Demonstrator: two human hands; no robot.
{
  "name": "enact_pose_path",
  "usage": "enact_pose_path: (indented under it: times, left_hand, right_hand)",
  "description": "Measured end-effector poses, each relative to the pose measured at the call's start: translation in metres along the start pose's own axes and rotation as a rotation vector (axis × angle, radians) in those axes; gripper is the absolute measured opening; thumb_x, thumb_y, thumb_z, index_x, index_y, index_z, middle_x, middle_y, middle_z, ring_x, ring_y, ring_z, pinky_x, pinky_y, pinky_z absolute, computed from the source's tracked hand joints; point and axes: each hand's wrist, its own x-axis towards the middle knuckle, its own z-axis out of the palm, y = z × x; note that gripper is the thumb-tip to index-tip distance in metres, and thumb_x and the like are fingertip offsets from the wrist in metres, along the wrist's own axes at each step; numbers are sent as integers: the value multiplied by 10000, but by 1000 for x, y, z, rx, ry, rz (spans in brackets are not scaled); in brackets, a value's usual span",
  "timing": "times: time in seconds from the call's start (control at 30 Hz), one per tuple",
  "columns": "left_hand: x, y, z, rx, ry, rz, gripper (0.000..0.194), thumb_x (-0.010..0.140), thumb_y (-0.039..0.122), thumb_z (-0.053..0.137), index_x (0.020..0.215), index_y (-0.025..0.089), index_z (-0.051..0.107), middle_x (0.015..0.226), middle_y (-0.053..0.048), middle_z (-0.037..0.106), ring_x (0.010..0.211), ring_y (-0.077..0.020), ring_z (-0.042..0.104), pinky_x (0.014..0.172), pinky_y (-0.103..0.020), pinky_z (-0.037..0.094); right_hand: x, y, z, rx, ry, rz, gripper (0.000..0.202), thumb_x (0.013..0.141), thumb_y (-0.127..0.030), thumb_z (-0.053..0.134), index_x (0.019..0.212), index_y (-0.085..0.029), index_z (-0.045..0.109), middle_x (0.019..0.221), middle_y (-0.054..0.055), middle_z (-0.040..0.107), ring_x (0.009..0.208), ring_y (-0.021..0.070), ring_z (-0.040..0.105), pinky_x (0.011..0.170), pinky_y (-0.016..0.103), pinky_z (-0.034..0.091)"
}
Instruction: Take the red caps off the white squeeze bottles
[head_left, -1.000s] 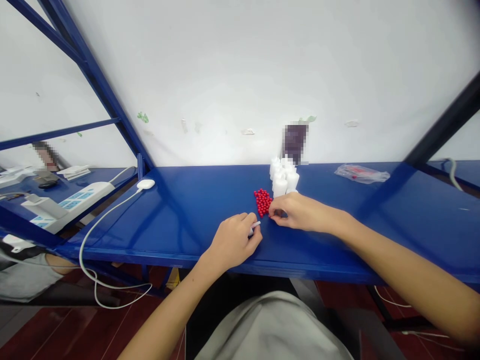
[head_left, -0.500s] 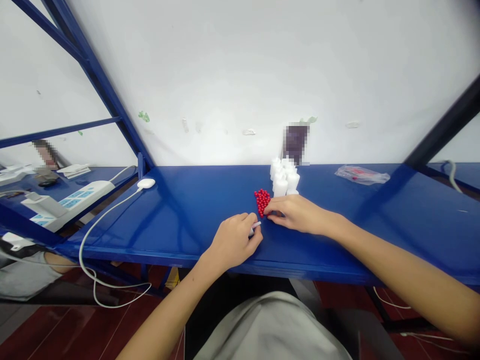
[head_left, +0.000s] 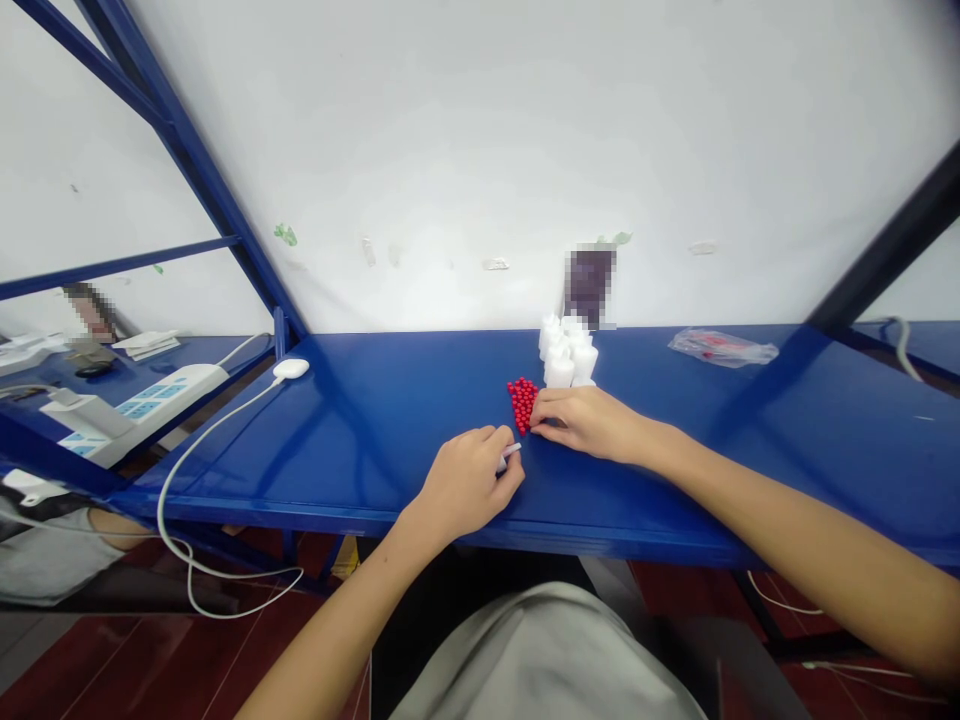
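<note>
Small red beads lie in one close patch on the blue table. At the patch's right edge, the thumb and fingertips of my right hand are pinched together. Whether a bead is between them is hidden. Nearer the front edge, my left hand is closed around a small white container; only its pale rim shows between the fingers. Just behind my right hand stands a cluster of several white plastic bottles, partly covered by that hand.
A clear plastic bag with something red in it lies at the back right. On the left are a white charger puck with its cable and a power strip. Blue frame posts rise at the sides. A blurred dark item leans on the wall.
My right hand's fingertips have closed into a tighter pinch at the beads' edge, with a slight shift. The left hand stays in place with the white container.
</note>
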Motion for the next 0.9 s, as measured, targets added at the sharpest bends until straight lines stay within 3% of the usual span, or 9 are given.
enact_pose_path:
  times: [0.47, 0.67, 0.9]
  left_hand:
    - [0, -2, 1, -3, 4, 8, 188, 943, 234, 400, 756, 214, 389, 694, 26, 479, 631, -138, 463, 617, -276, 324]
    - [1, -2, 1, 9, 2, 18, 182, 945, 228, 392, 764, 214, 410, 705, 21, 498, 637, -143, 478, 625, -275, 337]
    - [0, -2, -1, -8, -15, 16, 153, 952, 242, 394, 811, 213, 445, 765, 2, 568, 696, -164, 544, 650, -279, 371]
  right_hand:
    - [2, 1, 0, 42, 21, 41, 118, 903, -220, 575, 921, -178, 683, 907, 42, 703, 766, 162, 632, 676, 258, 439]
    - [-1, -8, -8, 75, 122, 17, 221, 959, -255, 466, 933, -171, 669, 880, 56, 687, 751, 160, 602, 692, 273, 427]
    - [0, -34, 1, 138, 5, -68, 239, 968, -298, 440, 820, -181, 587, 688, 12, 609, 634, 147, 504, 725, 300, 391]
